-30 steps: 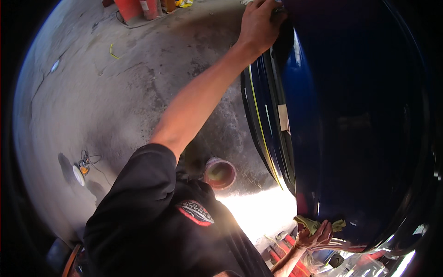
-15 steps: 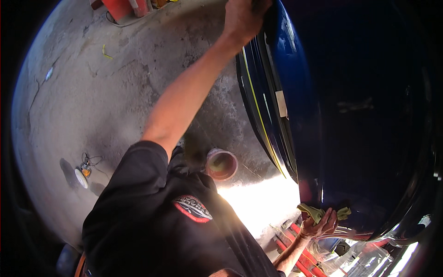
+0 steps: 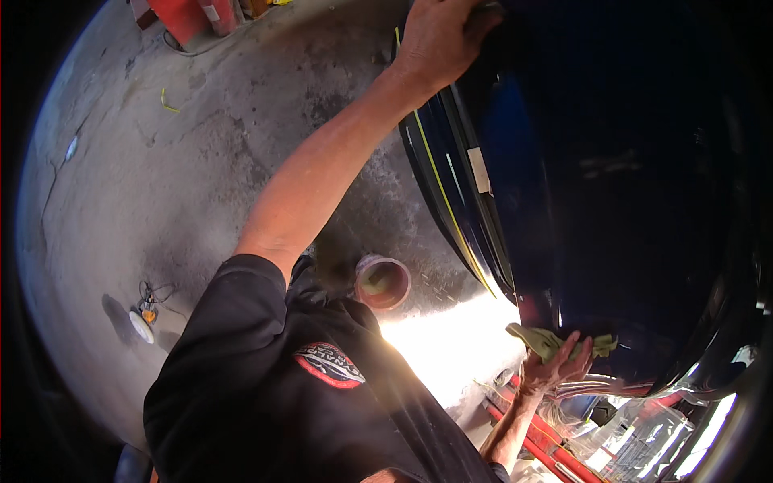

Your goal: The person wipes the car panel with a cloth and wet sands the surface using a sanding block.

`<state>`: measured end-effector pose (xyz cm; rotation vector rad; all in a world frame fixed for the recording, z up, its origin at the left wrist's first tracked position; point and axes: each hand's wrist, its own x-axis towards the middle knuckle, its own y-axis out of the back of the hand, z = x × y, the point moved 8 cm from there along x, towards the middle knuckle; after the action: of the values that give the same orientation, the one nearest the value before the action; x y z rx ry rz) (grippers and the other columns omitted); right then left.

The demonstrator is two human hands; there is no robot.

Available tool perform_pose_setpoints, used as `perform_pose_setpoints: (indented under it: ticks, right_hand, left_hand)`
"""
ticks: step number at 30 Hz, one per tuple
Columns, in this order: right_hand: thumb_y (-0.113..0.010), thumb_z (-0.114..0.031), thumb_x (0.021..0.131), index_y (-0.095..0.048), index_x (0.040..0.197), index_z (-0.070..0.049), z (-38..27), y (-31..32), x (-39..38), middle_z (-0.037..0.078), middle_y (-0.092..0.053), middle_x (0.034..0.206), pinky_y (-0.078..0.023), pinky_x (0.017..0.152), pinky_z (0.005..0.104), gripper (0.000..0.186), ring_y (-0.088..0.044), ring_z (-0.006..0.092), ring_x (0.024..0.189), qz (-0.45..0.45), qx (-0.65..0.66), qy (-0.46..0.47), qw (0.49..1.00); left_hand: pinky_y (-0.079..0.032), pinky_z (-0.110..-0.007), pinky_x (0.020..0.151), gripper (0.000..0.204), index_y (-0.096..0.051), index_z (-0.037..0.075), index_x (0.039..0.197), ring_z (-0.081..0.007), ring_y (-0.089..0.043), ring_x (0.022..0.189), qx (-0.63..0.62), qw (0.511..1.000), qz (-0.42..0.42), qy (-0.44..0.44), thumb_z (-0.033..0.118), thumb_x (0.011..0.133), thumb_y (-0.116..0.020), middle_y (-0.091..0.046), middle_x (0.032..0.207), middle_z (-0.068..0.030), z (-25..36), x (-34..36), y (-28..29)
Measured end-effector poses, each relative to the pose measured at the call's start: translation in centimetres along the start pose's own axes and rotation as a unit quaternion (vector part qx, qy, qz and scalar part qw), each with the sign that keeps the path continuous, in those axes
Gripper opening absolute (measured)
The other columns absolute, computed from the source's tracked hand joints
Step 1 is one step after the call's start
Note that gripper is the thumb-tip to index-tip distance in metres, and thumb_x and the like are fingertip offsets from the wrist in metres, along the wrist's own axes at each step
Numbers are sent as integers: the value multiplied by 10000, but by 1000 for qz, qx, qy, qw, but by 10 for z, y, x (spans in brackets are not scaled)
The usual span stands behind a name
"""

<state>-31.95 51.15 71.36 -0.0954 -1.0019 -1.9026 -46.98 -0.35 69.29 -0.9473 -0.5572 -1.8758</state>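
Observation:
A large dark blue car panel with a glossy surface fills the right side. At its lower end, my right hand presses a crumpled yellow-green cloth against the paint, fingers closed over it. My left arm reaches up to the panel's far end. There my left hand curls at the dark edge, its fingertips partly lost in shadow. Something dark shows under the fingers, but I cannot make out what it is.
A bucket with murky liquid stands on the concrete floor between me and the car. A round white lamp-like thing with a cord lies at the left. Red containers stand at the far left, red bars lower right.
My right hand and the cloth have moved slightly up in the picture. My left hand has shifted a little to the right and down along the panel's edge. The whole view has shifted slightly.

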Motion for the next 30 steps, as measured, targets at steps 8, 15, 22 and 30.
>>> perform_pose_setpoints:
  ticks: [8,15,22,30]
  right_hand:
    - [-862,-397,859,-520,1617,-192,-80,-32,144,165,-413,1708,-404,1186,645,856,-391,506,1466,-91,104,88,986]
    - [-832,-361,900,-545,1598,-207,-183,-48,323,39,-387,1710,-374,1242,589,770,-376,420,1489,-34,127,212,969]
    - [-627,-296,978,-763,1259,-56,-275,-62,479,153,-718,1327,-398,1208,489,394,-589,324,1350,155,177,369,899]
    - [-837,-226,862,-720,1350,-72,-283,-87,429,94,-709,1360,-442,1223,446,525,-626,333,1321,28,227,546,806]
  left_hand:
    - [-551,-297,880,317,-715,20,1297,-131,-693,993,-71,911,-4,406,151,1017,-782,-745,1102,-77,-107,-198,38]
    - [-578,-392,900,306,-733,30,1215,-318,-765,1004,107,830,-151,527,139,945,-826,-773,1062,-184,-147,-463,190]
    - [-569,-374,893,368,-730,45,1259,-215,-724,964,257,805,-158,510,130,922,-851,-785,1069,-125,-180,-575,373]
    - [-564,-389,858,319,-742,59,1226,-239,-723,925,341,699,-55,625,126,934,-850,-779,1027,-118,-166,-587,493]
